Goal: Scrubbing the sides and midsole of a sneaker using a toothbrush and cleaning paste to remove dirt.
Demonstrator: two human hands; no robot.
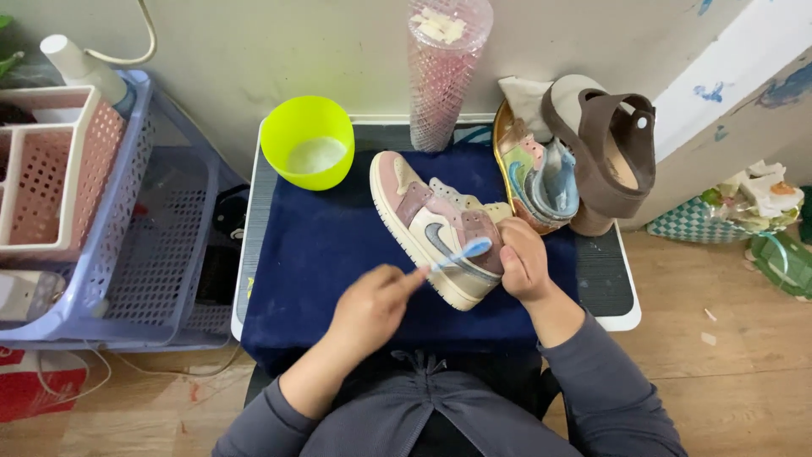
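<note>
1. Sneaker (pixel 436 227), pastel pink, cream and mauve high-top, lies tipped on its side on a dark blue towel (pixel 321 254) at the middle of the view, its pale sole facing eleven o'clock. Judging by the tilt, it lies this way so the side panel faces up at you.
2. Your right hand (pixel 524 262), at three o'clock from the sneaker's heel, is clamped around the heel and ankle collar, which seems to pin the sneaker steady.
3. Your left hand (pixel 372 306), at seven o'clock from the sneaker, is closed around the handle of a small blue toothbrush (pixel 461 252). Its head rests on the side panel, just beside your right-hand fingers.
4. The towel covers a small white-edged table (pixel 622 317), probably to catch drips and stop sliding.
5. A lime green bowl (pixel 307 140) holding something whitish sits at eleven o'clock, near the sneaker's toe and within easy reach of your brush hand.
6. A matching second sneaker (pixel 537 178) and a brown heeled sandal (pixel 605 148) stand at one o'clock, leaning by the wall.
7. Lavender and pink plastic baskets (pixel 127 245) sit at nine o'clock, well apart.
</note>
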